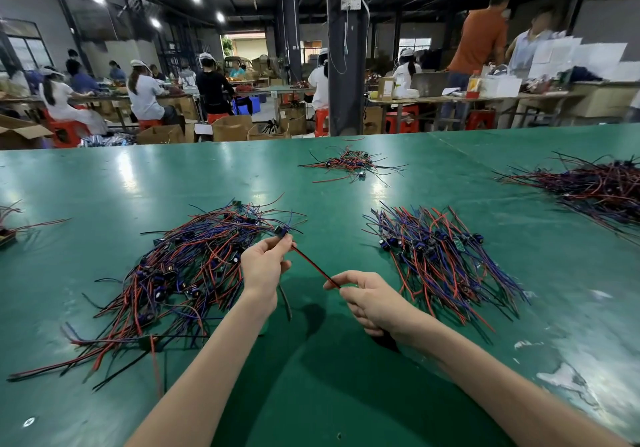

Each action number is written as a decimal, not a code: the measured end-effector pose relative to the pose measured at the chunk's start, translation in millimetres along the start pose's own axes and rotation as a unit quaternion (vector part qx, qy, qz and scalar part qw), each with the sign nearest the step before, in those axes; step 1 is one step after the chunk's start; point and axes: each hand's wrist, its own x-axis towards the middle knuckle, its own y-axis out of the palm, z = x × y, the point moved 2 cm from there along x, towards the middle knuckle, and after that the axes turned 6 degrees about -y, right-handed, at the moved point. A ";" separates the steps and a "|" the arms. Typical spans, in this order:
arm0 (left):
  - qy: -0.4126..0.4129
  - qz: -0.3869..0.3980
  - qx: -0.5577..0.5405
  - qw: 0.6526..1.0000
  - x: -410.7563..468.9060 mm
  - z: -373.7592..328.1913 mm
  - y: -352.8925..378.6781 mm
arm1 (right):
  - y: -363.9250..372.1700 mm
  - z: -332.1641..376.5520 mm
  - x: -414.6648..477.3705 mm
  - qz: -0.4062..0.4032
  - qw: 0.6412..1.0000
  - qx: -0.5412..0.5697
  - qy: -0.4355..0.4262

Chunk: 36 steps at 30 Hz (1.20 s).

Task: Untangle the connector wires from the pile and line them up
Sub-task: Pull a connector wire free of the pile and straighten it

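Note:
A tangled pile (180, 270) of red, blue and black connector wires lies on the green table (329, 377) at the left. To its right lies a lined-up bundle (440, 256) of the same wires. My left hand (263, 266) pinches the small black connector end of one red-and-black wire (313, 266) at the pile's right edge. My right hand (367, 299) pinches the same wire lower down, so it runs taut between both hands above the table.
A small wire pile (349, 164) lies farther back in the middle. A big pile (595, 186) lies at the far right, and a few wires (14, 224) at the left edge. Beyond the table, people sit at workbenches with cardboard boxes and red stools.

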 end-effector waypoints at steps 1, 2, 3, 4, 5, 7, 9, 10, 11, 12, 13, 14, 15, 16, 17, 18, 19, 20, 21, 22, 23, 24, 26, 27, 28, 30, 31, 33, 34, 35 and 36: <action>0.000 -0.001 0.001 1.000 -0.3 -0.1 -0.1 | 0.4 1.0 -0.7 0.002 1.000 0.001 -0.001; 0.000 -0.002 0.001 1.000 -0.3 -0.4 0.0 | 0.6 1.9 -1.6 0.005 1.000 0.003 -0.003; 0.000 -0.004 0.002 1.000 -0.6 -0.7 0.1 | 1.2 2.9 -2.6 0.008 1.000 0.005 -0.005; -0.001 -0.006 0.003 1.000 -0.7 -1.0 0.3 | 1.6 3.7 -3.5 0.011 1.000 0.008 -0.007; -0.001 -0.008 0.003 1.000 -0.8 -1.2 0.3 | 2.3 4.3 -4.4 0.013 1.000 0.011 -0.008; -0.003 -0.011 0.001 1.000 -1.6 -1.5 0.0 | 3.1 5.5 -6.1 0.017 1.000 0.018 -0.012; -0.004 -0.014 -0.001 1.000 -1.7 -1.7 -0.7 | 3.5 6.4 -7.2 0.025 0.999 0.025 -0.018; -0.005 -0.016 -0.002 1.000 -1.5 -1.6 -1.0 | 3.5 6.6 -7.7 0.030 0.999 0.030 -0.020; -0.006 -0.017 -0.003 1.000 -1.5 -1.6 -1.2 | 3.5 6.8 -7.8 0.035 0.998 0.036 -0.022; -0.007 -0.018 -0.005 1.000 -1.4 -1.6 -1.3 | 3.4 6.6 -7.6 0.040 0.998 0.044 -0.023; -0.007 -0.018 -0.007 1.000 -1.5 -1.7 -1.2 | 3.3 6.3 -7.2 0.043 0.997 0.051 -0.025; -0.007 -0.018 -0.009 1.000 -1.4 -1.8 -1.3 | 3.0 6.0 -6.9 0.047 0.997 0.057 -0.025; -0.009 -0.016 -0.009 1.000 -1.3 -1.9 -1.4 | 2.8 5.7 -6.7 0.050 0.996 0.063 -0.025; -0.012 -0.014 -0.009 1.000 -1.0 -2.2 -1.7 | 2.1 5.6 -6.7 0.053 0.996 0.070 -0.023; -0.016 -0.011 -0.010 1.000 -0.6 -2.6 -2.2 | 1.2 6.2 -6.8 0.058 0.995 0.077 -0.020; -0.022 -0.007 -0.015 1.000 0.1 -3.3 -2.9 | -0.2 7.2 -7.0 0.062 0.995 0.081 -0.017; -0.029 -0.003 -0.021 0.999 0.7 -3.9 -3.7 | -1.5 8.3 -7.0 0.066 0.995 0.079 -0.011; -0.036 0.001 -0.027 0.999 1.2 -4.5 -4.5 | -3.3 9.4 -7.0 0.069 0.995 0.074 -0.001; -0.043 0.007 -0.034 0.998 1.5 -4.8 -4.7 | -5.3 10.3 -7.0 0.073 0.995 0.072 0.010; -0.049 0.013 -0.040 0.998 1.7 -5.0 -4.9 | -7.6 11.1 -6.9 0.074 0.995 0.069 0.018; -0.057 0.020 -0.044 0.997 1.5 -5.0 -4.3 | -9.9 11.4 -6.4 0.070 0.995 0.063 0.020; -0.065 0.030 -0.046 0.996 1.0 -4.5 -3.3 | -12.2 11.5 -5.8 0.060 0.997 0.055 0.018; -0.083 0.069 -0.040 0.993 -1.8 -2.5 1.2 | -15.8 11.6 -3.6 0.028 0.998 0.050 0.006; -0.090 0.098 -0.032 0.991 -4.3 -0.8 4.6 | -16.9 11.7 -2.1 0.012 0.999 0.052 -0.003; -0.097 0.130 -0.022 0.986 -7.6 1.6 8.4 | -18.0 11.4 -0.6 -0.006 0.999 0.051 -0.016; -0.105 0.187 0.013 0.977 -15.4 7.1 15.5 | -18.8 11.4 1.4 -0.034 0.998 0.042 -0.043; -0.104 0.207 0.037 0.972 -19.4 9.8 18.8 | -18.8 11.1 1.7 -0.044 0.997 0.035 -0.055; -0.095 0.235 0.075 0.964 -25.8 13.5 23.1 | -18.5 9.9 1.9 -0.056 0.996 0.020 -0.072; -0.092 0.243 0.083 0.962 -27.9 14.3 24.1 | -18.4 9.3 1.8 -0.060 0.995 0.015 -0.077; -0.089 0.248 0.086 0.961 -29.1 14.5 24.8 | -18.2 9.0 1.9 -0.063 0.995 0.016 -0.079; -0.086 0.250 0.091 0.960 -29.9 14.3 24.7 | -18.3 8.5 2.0 -0.064 0.995 0.021 -0.079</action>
